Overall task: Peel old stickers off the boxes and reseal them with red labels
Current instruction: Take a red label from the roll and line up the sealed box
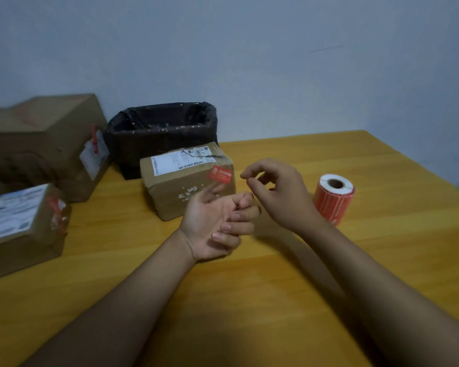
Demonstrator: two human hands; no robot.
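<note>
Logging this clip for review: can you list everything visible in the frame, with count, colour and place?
cardboard boxes: 3, brown; middle box centre, large box far left, near box left edge
white shipping labels: 3, one on each box
red label: 1, on the middle box's top front edge
torn red and white stickers: on the two left boxes' ends
roll of red labels: 1, standing right of the hands
bin with black bag: 1, behind the middle box
table: 1, yellow wood
wall: grey-blue, behind
left hand: palm up, fingers curled
right hand: thumb and forefinger nearly pinched
</note>
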